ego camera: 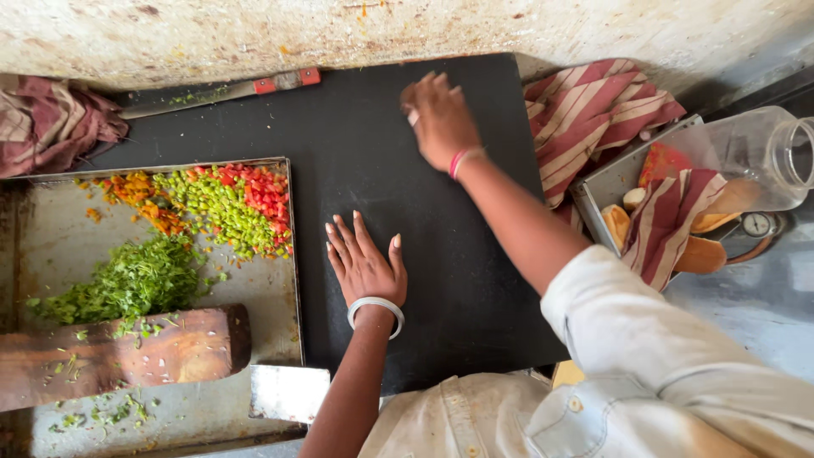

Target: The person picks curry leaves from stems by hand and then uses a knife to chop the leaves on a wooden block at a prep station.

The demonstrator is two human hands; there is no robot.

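The left hand (pixel 365 265) lay open and flat on the black cutting board (pixel 441 280) covering the desk, while the right hand (pixel 438 119), fingers curled, empty, pressed its far edge; the board looked stiff, heavy, best gripped by its edges.

A pale, stained button-up shirt with rolled sleeves, a white bangle (pixel 376 307) on the left wrist, pink-red threads (pixel 460 160) on the right.

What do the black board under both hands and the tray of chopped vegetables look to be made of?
Black cutting board: probably matte plastic or rubber, uniformly dark with no grain. Tray: thin sheet metal, likely steel, with a dull grey, stained surface and a folded rim.
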